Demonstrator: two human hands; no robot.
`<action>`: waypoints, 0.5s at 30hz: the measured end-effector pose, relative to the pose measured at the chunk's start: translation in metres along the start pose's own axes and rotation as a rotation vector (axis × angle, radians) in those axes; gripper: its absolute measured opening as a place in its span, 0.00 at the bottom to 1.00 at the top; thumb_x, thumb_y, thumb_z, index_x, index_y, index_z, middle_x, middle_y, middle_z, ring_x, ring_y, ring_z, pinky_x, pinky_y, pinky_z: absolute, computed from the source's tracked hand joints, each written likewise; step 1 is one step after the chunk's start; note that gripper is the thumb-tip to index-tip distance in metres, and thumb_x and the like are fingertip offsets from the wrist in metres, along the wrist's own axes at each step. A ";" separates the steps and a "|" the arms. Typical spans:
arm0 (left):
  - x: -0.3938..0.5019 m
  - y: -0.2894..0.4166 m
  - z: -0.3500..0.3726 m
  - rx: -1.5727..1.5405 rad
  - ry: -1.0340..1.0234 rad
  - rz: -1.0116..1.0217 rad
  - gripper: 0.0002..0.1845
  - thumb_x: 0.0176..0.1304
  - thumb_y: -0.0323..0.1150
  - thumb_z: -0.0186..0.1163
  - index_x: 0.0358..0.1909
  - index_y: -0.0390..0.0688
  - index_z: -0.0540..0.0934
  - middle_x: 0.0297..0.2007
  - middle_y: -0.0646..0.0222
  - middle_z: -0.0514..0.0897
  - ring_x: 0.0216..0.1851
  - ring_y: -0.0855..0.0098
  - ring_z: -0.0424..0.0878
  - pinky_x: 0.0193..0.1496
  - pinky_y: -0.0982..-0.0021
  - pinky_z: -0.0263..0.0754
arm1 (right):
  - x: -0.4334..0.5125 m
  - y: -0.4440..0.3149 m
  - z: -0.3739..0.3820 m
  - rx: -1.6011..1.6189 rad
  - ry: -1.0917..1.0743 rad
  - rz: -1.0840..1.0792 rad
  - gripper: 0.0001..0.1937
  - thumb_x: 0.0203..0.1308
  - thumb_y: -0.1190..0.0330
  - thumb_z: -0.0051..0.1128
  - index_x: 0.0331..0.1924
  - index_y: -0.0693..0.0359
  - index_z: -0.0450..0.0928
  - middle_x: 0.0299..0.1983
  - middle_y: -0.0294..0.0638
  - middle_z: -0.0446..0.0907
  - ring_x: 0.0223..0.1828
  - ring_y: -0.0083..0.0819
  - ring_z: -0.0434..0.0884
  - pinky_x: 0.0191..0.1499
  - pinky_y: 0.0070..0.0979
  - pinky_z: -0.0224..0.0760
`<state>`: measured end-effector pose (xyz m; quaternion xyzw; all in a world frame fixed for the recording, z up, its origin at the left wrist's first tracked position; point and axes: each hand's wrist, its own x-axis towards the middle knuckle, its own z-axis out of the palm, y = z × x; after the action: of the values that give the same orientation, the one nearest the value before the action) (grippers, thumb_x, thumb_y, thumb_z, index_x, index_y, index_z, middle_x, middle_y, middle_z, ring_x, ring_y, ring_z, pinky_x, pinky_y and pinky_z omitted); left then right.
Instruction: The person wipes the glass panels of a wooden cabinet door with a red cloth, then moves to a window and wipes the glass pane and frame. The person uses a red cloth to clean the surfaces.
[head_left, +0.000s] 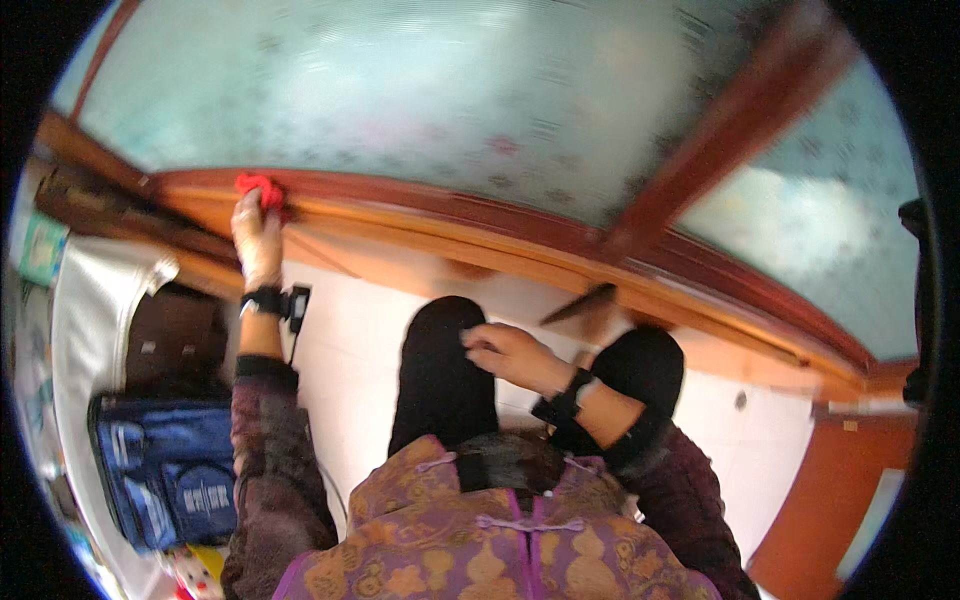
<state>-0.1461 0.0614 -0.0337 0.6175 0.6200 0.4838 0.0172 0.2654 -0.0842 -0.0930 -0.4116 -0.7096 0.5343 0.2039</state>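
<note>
My left hand (257, 232) reaches forward and grips a bunched red cloth (260, 191). It presses the cloth against the lower wooden frame rail (390, 193), near the rail's left end. Above that rail spreads a large frosted glass pane (420, 90) with a faint flower pattern. My right hand (514, 356) hangs in front of my knees, holding nothing that I can see, its fingers loosely bent and slightly blurred. Both wrists wear black straps, and a small black device (298, 307) sits on the left one.
A dark red wooden upright (720, 127) divides the glass on the right. To the left, a blue bag (169, 472) bearing writing lies beside a silvery cover (90, 315) and a dark brown item (176, 337). A reddish-brown wooden piece (832, 487) stands at the lower right, over a pale tiled floor (352, 352).
</note>
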 end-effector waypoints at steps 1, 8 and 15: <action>-0.008 0.017 0.004 0.245 0.004 0.192 0.19 0.56 0.18 0.57 0.51 0.34 0.80 0.46 0.49 0.83 0.50 0.48 0.79 0.59 0.54 0.73 | 0.001 -0.001 0.000 -0.019 0.006 0.007 0.14 0.67 0.63 0.59 0.49 0.63 0.78 0.45 0.49 0.83 0.48 0.44 0.83 0.52 0.37 0.75; -0.082 0.136 0.051 0.063 -0.292 0.614 0.22 0.54 0.15 0.58 0.53 0.35 0.78 0.53 0.51 0.81 0.56 0.48 0.77 0.62 0.53 0.71 | 0.002 -0.003 0.005 0.061 0.043 -0.004 0.13 0.66 0.63 0.59 0.46 0.64 0.79 0.49 0.51 0.83 0.53 0.48 0.82 0.56 0.39 0.74; -0.101 0.232 0.079 0.077 -0.723 0.956 0.17 0.54 0.25 0.60 0.48 0.39 0.82 0.53 0.58 0.83 0.54 0.54 0.81 0.59 0.54 0.75 | 0.002 -0.005 0.006 -0.046 -0.008 -0.054 0.13 0.63 0.62 0.57 0.45 0.63 0.80 0.47 0.52 0.84 0.51 0.49 0.83 0.55 0.39 0.74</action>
<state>0.1006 -0.0256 0.0105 0.9535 0.2455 0.1741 -0.0148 0.2579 -0.0864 -0.0903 -0.3945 -0.7334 0.5139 0.2059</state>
